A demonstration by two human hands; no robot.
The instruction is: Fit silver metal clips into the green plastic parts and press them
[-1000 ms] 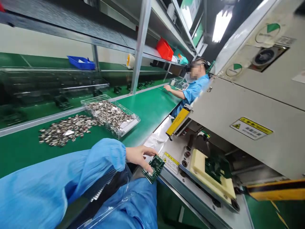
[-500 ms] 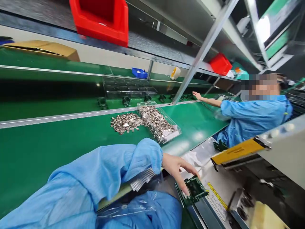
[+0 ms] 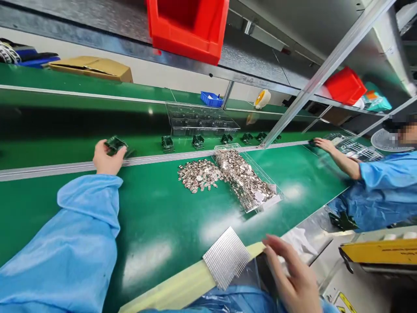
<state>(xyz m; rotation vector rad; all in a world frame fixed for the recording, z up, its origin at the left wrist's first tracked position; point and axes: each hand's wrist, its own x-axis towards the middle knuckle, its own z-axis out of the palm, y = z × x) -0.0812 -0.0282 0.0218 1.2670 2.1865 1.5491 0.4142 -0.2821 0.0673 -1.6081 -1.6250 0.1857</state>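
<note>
- Nine o'clock: left hand (image 3: 108, 162) pinches green rectangular circuit board (image 3: 115, 144) by its edges, probably sparing components.
- Five o'clock: blurred right hand (image 3: 293, 273), fingers parted; cannot tell whether it holds anything.

Can't make out one full word or number here, tbh. Best candidate is the yellow bar (image 3: 381, 253) over on the right: there's a short line of dark print along its face, but it's way too small and fuzzy to read. Then down at the bottom right there's a sticker (image 3: 345, 303) on the pale machine plate (image 3: 355, 276), white with a yellow band, and the bottom of the view cuts it off. I can see dark marks on it, just nothing I'd call legible. The front edge of the grey shelf (image 3: 182, 65) has some faint marks too, and I honestly can't tell if that's lettering or scuffs.
</note>
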